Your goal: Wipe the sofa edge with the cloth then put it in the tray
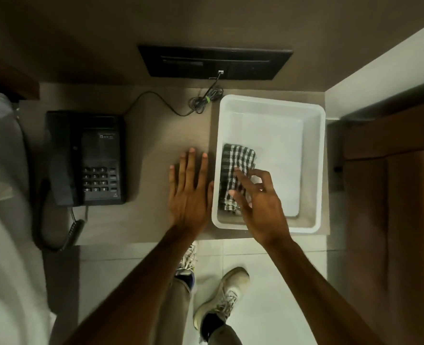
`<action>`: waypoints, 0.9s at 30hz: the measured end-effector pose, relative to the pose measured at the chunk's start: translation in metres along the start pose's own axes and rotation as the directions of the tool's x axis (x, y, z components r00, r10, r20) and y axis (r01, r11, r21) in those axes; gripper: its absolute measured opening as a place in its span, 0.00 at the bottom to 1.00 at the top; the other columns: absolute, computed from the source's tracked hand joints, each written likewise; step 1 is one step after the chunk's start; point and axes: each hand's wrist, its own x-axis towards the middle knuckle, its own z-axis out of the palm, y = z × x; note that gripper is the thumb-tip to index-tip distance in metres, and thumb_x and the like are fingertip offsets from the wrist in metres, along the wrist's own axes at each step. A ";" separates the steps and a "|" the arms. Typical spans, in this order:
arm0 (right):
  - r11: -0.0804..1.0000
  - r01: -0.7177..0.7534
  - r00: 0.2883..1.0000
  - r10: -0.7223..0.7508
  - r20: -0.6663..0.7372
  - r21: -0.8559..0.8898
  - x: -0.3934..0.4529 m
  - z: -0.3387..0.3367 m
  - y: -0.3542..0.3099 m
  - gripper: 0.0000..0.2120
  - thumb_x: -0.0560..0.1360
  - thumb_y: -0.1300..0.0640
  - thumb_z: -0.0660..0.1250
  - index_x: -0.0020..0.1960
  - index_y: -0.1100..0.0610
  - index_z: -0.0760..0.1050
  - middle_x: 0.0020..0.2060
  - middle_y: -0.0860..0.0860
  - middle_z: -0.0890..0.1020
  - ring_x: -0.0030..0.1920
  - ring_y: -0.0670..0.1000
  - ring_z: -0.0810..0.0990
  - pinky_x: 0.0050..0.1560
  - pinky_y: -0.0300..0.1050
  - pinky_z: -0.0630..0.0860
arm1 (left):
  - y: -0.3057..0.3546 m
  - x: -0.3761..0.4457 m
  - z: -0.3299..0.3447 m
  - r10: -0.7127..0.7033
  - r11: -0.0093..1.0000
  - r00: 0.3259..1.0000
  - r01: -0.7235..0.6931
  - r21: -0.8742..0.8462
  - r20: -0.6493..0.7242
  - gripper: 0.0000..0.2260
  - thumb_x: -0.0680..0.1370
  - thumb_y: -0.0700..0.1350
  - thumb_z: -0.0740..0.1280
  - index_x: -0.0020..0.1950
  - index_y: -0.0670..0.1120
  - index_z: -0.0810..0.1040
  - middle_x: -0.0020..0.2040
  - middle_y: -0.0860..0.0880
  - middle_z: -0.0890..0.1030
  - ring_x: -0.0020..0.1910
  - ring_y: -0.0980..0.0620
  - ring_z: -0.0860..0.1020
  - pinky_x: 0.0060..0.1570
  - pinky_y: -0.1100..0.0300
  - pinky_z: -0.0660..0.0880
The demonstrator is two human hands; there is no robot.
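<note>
Folded checked cloth (pixel 236 170) laid in white plastic tray (pixel 315 170), touched by right hand (pixel 260 207) with loosened fingers; left hand (pixel 189 192) spread flat, ungrasping, on table (pixel 156 135).

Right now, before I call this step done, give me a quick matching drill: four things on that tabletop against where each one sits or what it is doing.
Things:
1. checked cloth
2. white tray
3. black telephone
4. left hand

Places or states:
A. far left of the tabletop
B. palm down, flat, just left of the tray
C. right end of the tabletop
D. folded, along the tray's left wall, under the right hand

Pairs: 1-D, 2-C, 3-A, 4-B
</note>
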 end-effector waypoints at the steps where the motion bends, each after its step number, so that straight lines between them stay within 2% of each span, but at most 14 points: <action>1: 1.000 0.002 1.000 -0.002 0.018 0.004 -0.001 0.001 0.000 0.25 0.84 0.46 0.65 0.79 0.46 0.67 0.75 0.51 0.65 0.56 0.50 0.81 0.61 0.46 0.80 | -0.001 0.001 0.002 0.007 1.000 1.000 -0.007 0.006 -0.020 0.32 0.90 0.54 0.61 0.91 0.47 0.54 0.92 0.40 0.52 0.90 0.44 0.45 0.90 0.37 0.47; 4: 0.998 0.023 0.998 -0.019 0.061 -0.053 0.000 0.001 0.005 0.28 0.83 0.47 0.67 0.81 0.46 0.65 0.77 0.51 0.62 0.63 0.52 0.80 0.62 0.51 0.83 | -0.009 0.001 0.008 0.026 0.999 0.999 -0.025 0.038 -0.020 0.32 0.90 0.58 0.55 0.92 0.47 0.54 0.92 0.40 0.52 0.91 0.41 0.48 0.90 0.34 0.50; 7: 0.979 0.054 0.996 -0.040 0.074 -0.197 0.003 0.000 0.010 0.30 0.82 0.45 0.67 0.82 0.41 0.61 0.79 0.50 0.61 0.70 0.55 0.74 0.55 0.56 0.86 | -0.015 0.001 0.012 0.035 0.998 0.999 -0.034 0.056 -0.013 0.33 0.89 0.61 0.46 0.92 0.48 0.54 0.92 0.41 0.52 0.92 0.40 0.50 0.90 0.34 0.49; 11: 0.949 0.072 0.995 -0.046 0.093 -0.306 0.001 0.003 0.016 0.39 0.78 0.44 0.72 0.83 0.38 0.54 0.80 0.50 0.60 0.72 0.56 0.70 0.49 0.55 0.87 | -0.020 0.001 0.019 0.050 0.995 0.998 -0.046 0.089 -0.040 0.35 0.88 0.64 0.41 0.92 0.48 0.54 0.92 0.40 0.52 0.92 0.40 0.50 0.89 0.35 0.48; 13: 0.940 0.084 0.994 -0.056 0.092 -0.330 -0.001 0.005 0.019 0.43 0.77 0.44 0.73 0.83 0.39 0.52 0.80 0.51 0.60 0.72 0.56 0.69 0.50 0.54 0.86 | -0.020 0.000 0.021 0.037 0.996 0.998 -0.034 0.079 -0.041 0.35 0.88 0.65 0.43 0.92 0.48 0.54 0.92 0.40 0.52 0.92 0.40 0.50 0.89 0.34 0.47; 19: 0.925 0.094 0.994 -0.069 0.081 -0.367 0.004 0.008 0.024 0.44 0.74 0.42 0.76 0.82 0.38 0.54 0.78 0.51 0.61 0.69 0.56 0.72 0.48 0.54 0.87 | -0.021 0.001 0.026 0.032 0.993 0.997 -0.023 0.113 -0.074 0.36 0.88 0.63 0.56 0.92 0.50 0.51 0.92 0.41 0.50 0.92 0.41 0.48 0.88 0.36 0.42; 21: 0.914 0.113 0.992 -0.081 0.097 -0.390 0.002 0.010 0.025 0.44 0.74 0.42 0.76 0.82 0.38 0.54 0.78 0.52 0.61 0.69 0.56 0.72 0.50 0.54 0.87 | -0.022 -0.002 0.028 0.033 0.992 0.998 -0.026 0.122 -0.052 0.36 0.88 0.64 0.56 0.92 0.51 0.50 0.93 0.41 0.49 0.92 0.41 0.46 0.88 0.37 0.40; 23: 0.915 0.097 0.992 -0.056 0.114 -0.392 0.006 0.007 0.020 0.43 0.75 0.41 0.74 0.83 0.39 0.54 0.79 0.52 0.61 0.72 0.57 0.70 0.56 0.56 0.85 | -0.020 0.001 0.020 0.031 0.993 0.999 -0.029 0.112 -0.016 0.35 0.88 0.64 0.51 0.92 0.50 0.51 0.93 0.41 0.50 0.92 0.40 0.47 0.88 0.36 0.41; 25: 0.914 0.086 0.986 -0.020 0.168 -0.396 0.006 -0.005 0.008 0.40 0.78 0.38 0.70 0.83 0.41 0.54 0.81 0.53 0.59 0.75 0.58 0.67 0.65 0.57 0.81 | -0.019 0.003 0.004 0.021 0.998 0.998 -0.024 0.055 0.053 0.36 0.87 0.65 0.46 0.92 0.49 0.54 0.92 0.41 0.51 0.92 0.40 0.49 0.89 0.34 0.44; 27: 0.901 0.143 0.979 -0.068 0.193 -0.410 -0.009 -0.027 -0.007 0.36 0.80 0.38 0.66 0.83 0.43 0.57 0.81 0.53 0.61 0.77 0.57 0.66 0.68 0.56 0.78 | -0.016 -0.005 -0.026 0.018 1.000 1.000 -0.018 0.024 0.019 0.35 0.86 0.63 0.46 0.91 0.48 0.57 0.92 0.40 0.54 0.91 0.39 0.52 0.89 0.34 0.49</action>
